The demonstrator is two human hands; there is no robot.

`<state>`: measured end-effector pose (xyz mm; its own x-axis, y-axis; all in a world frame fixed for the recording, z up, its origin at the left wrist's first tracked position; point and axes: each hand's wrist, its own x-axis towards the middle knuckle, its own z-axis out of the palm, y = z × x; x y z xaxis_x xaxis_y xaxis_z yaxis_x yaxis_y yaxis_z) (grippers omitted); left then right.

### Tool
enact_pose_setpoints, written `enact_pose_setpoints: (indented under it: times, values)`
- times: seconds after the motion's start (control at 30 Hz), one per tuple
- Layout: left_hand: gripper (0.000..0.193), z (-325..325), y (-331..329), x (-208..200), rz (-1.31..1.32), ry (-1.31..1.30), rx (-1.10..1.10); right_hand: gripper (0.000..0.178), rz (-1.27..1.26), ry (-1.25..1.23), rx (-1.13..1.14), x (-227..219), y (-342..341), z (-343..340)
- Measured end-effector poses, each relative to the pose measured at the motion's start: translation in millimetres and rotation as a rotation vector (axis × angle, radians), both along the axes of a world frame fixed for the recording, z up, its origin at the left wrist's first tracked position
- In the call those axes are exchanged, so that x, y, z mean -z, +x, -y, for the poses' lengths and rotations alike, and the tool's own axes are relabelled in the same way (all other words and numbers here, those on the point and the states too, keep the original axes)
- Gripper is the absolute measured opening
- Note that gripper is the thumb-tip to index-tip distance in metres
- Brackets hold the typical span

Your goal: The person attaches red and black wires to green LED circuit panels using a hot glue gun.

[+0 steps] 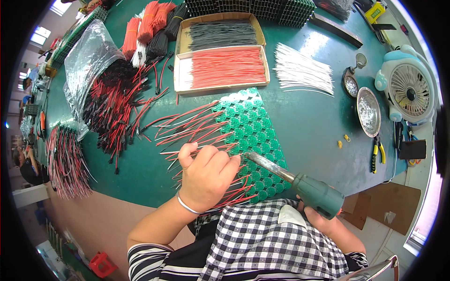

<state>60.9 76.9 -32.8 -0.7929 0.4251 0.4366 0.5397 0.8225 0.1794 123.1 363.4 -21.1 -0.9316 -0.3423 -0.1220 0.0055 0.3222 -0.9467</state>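
A green panel of round circuit boards (262, 133) lies in front of me, with red, black and white wires (197, 136) fanning out from its left side. My left hand (208, 175) is closed at the panel's left edge, its thumb and fingers pinched on a wire. Most of that wire is hidden behind the fingers. In my right hand (318, 219) is a soldering iron (314, 189) with a dark green body. Its metal tip points left and meets the panel just beside my left fingertips.
Trays of black wires (222, 35) and red wires (227, 68) sit beyond the panel, with white wires (303, 70) to their right. A wire heap (115, 103) lies left. At right are a metal dish (368, 112), pliers (378, 154) and a fan (410, 89).
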Motion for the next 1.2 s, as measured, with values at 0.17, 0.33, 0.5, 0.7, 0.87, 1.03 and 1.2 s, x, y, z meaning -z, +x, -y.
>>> enact_pose_setpoints:
  times: [0.17, 0.33, 0.5, 0.7, 0.87, 1.03, 1.2]
  values:
    - [0.018, 0, -1, 0, 0.008, 0.000, -0.001, 0.026, -0.054, 0.121, -0.014, -6, -4, 4]
    - [0.017, 0, -1, -1, -0.003, 0.008, 0.001, 0.025, -0.044, 0.030, -0.028, -4, -1, -3]
    - [0.016, -1, 0, 0, -0.027, -0.017, 0.003, 0.025, -0.165, 0.004, -0.050, -1, 2, -4]
    - [0.017, -1, 0, 1, -0.047, -0.025, 0.004, 0.028, -0.037, -0.039, 0.034, 3, 14, -6]
    - [0.018, -4, 8, -9, -0.036, -0.005, 0.020, 0.029, -0.074, -0.071, 0.068, 6, 21, -6]
    - [0.019, -6, 16, -2, -0.013, 0.009, 0.049, 0.028, -0.031, -0.086, 0.082, 8, 28, -6]
    - [0.019, -5, 16, 0, -0.017, 0.016, 0.050, 0.027, -0.036, -0.031, 0.064, 12, 31, -5]
